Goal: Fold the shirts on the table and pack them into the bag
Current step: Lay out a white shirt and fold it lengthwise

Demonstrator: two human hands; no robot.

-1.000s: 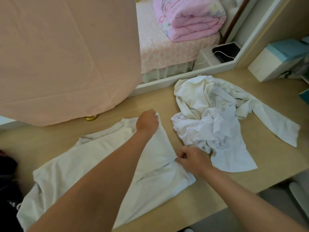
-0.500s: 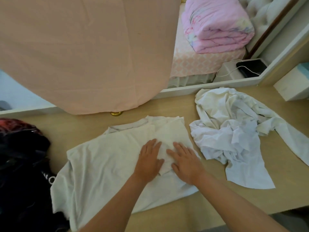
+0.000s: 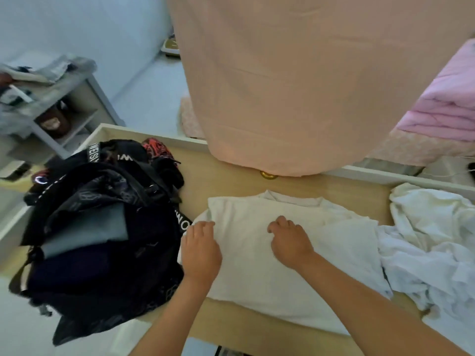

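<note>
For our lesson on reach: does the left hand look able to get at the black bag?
Probably yes: the left hand rests at the left edge of the white shirt, beside the black bag, with nothing between them.

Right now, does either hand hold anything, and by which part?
Cannot tell. The left hand lies at the left edge of the white shirt, the right hand near its middle, fingers bent; no pinch shows.

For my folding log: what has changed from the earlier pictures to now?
A second ago both hands gripped edges of the shirt; then they pressed flat on it, side by side. Now the left hand has moved left to the shirt's edge beside the bag, the right hand rests mid-shirt, and the fingers of both are curled; a grip cannot be confirmed. The shirt, bag and crumpled pile stayed in place.
</note>
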